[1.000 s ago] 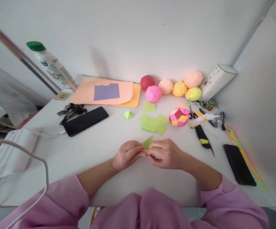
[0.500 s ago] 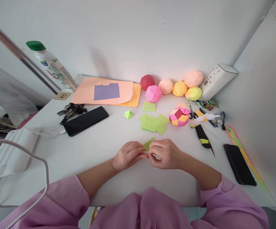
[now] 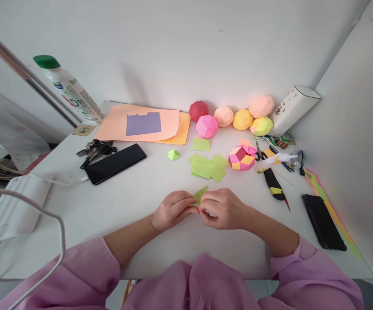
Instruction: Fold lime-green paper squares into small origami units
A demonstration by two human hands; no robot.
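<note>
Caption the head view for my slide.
Left hand and right hand hold a green paper piece, faceted paper balls behind.

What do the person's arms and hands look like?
Loose, pinkish-purple sleeves leave the forearms bare. Neither the left hand nor the right hand wears a glove. A thin line marks the left wrist; I can't tell if it's a band or a crease.

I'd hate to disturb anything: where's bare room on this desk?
Bare: between the phone by the keys and left hand, and between the right hand and yellow-banded tool. Crowded: around the scissors, beside the multicoloured ball.
</note>
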